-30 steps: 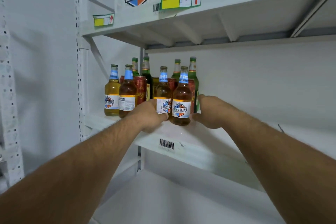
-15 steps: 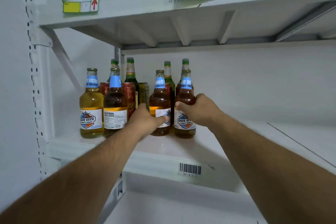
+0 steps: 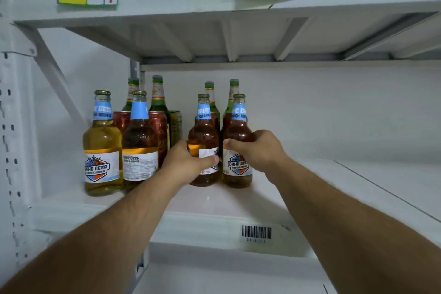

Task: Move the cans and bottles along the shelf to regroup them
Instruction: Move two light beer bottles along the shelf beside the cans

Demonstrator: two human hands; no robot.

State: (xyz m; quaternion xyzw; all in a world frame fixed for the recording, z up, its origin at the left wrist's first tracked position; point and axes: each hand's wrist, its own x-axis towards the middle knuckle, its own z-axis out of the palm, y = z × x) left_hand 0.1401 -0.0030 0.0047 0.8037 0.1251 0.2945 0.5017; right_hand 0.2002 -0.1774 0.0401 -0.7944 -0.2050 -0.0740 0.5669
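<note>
On the white shelf [image 3: 298,188] two amber bottles stand upright side by side, touching or nearly so, and each is held by one hand. The left hand [image 3: 185,162] wraps the left amber bottle [image 3: 203,136] low on its body, thumb laid across the label's front and the other fingers curled out of sight round its far left side. The right hand [image 3: 259,150] grips the right amber bottle [image 3: 238,126] at mid-body, thumb on the front above the label, fingers curled round its right side. Just left of the left amber bottle stand a darker bottle [image 3: 139,141] and a pale golden bottle [image 3: 102,143]; red cans [image 3: 158,126] and green bottles [image 3: 157,93] stand behind these.
</note>
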